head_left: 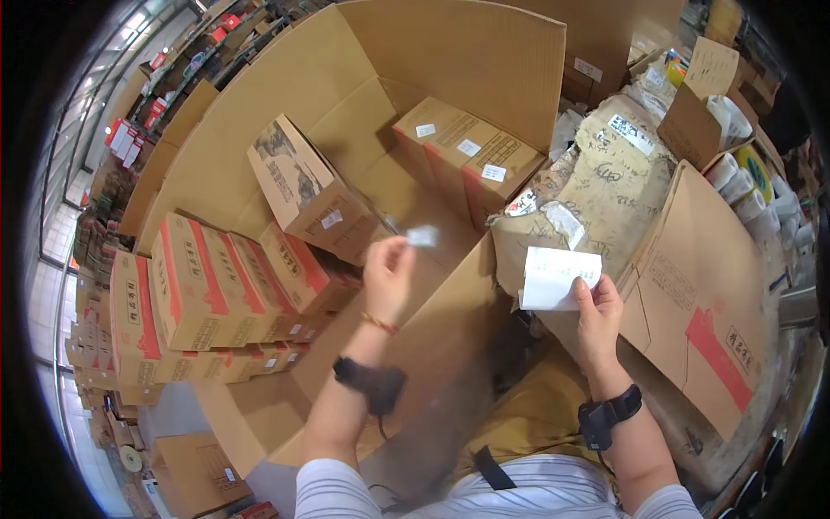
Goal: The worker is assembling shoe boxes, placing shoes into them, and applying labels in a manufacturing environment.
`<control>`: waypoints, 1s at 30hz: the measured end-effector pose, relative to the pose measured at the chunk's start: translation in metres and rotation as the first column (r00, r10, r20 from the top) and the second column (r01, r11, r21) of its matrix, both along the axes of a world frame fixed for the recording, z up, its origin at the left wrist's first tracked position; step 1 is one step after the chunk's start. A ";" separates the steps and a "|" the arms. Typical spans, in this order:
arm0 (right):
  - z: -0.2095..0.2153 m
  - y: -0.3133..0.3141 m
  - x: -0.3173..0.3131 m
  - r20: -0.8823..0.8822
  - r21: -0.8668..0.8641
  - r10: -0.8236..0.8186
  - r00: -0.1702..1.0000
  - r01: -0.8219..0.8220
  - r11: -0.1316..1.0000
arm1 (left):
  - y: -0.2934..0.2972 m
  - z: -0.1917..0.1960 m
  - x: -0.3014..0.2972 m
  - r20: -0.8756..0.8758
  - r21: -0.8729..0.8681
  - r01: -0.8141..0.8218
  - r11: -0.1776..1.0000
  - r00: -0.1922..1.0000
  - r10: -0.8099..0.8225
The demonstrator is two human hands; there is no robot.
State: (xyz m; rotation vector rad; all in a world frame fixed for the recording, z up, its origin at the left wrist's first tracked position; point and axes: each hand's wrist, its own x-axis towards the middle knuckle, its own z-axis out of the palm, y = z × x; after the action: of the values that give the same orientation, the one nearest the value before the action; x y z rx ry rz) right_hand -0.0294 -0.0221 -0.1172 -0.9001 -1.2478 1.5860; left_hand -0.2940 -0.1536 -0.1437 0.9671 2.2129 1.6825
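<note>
Above the open carton (285,95), small white sticker (423,235) pinched in left hand (388,275)

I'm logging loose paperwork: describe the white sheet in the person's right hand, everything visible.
The white paper sheet is a small, roughly rectangular slip, thin and slightly curled, with faint lines of print on its upper part. The right hand pinches its lower right corner between thumb and fingers, holding it upright in the air. It hangs over the edge of the large open carton, touching nothing else.
</note>
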 end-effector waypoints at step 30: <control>-0.004 -0.001 0.013 -0.010 -0.109 0.230 0.973 -0.229 0.967 | 0.021 0.002 -0.025 0.272 -0.121 0.292 0.949 0.929 -0.251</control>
State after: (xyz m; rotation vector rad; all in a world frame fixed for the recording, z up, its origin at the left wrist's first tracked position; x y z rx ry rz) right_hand -0.0163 -0.0236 -0.1217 -0.8489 -1.3149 1.8519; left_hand -0.3187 -0.1324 -0.1414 0.9131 1.9132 1.3954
